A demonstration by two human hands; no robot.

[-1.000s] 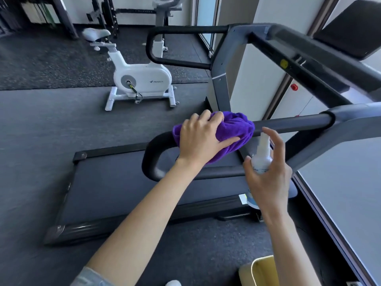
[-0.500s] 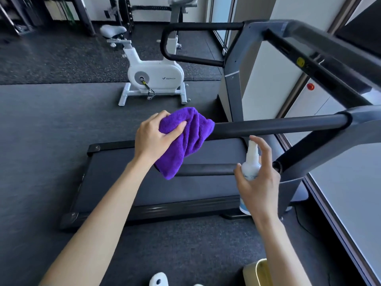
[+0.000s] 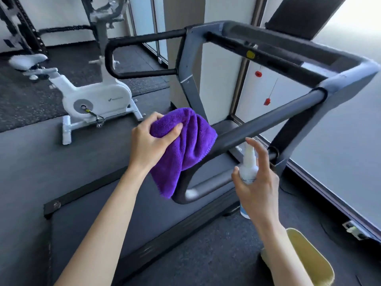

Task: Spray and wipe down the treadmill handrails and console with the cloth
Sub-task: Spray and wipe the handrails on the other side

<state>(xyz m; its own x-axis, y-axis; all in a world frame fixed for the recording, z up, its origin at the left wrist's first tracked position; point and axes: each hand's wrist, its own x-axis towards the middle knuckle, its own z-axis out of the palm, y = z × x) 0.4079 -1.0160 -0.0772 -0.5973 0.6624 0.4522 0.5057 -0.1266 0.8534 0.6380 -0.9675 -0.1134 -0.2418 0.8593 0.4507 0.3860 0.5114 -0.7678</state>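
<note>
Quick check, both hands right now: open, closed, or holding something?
Left hand: closed, gripping the purple cloth.
Right hand: closed around the spray bottle, one finger up at the nozzle.

Gym room. Treadmill (image 3: 206,213) frame by the fingers (image 3: 260,153); white exercise bike (image 3: 97,100) well beyond them; black rack (image 3: 22,27) farther back. Dark rubber flooring (image 3: 31,162) underfoot.
</note>
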